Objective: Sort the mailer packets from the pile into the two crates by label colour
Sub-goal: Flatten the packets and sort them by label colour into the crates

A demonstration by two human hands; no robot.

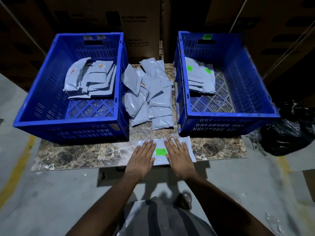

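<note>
Fingers [148,147] of both hands, straight and gripping nothing, press flat a green-labelled packet [161,145] on the surface [76,150] before the pile [148,92]; thin, limp, probably slippery, best pinched at an edge.

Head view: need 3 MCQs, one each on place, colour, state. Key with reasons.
1. Where is the unsorted pile?
A. between the two crates
B. inside the left crate
C. on the floor

2. What colour is the label on the packet under the hands?
A. orange
B. green
C. white

3. How do the hands lie on it?
A. both clenched
B. one lifted off
C. both flat, fingers straight

Key: 1 A, the pile sits on the table between the crates. 2 B, the label shows bright green. 3 C, left hand and right hand press flat.
</note>
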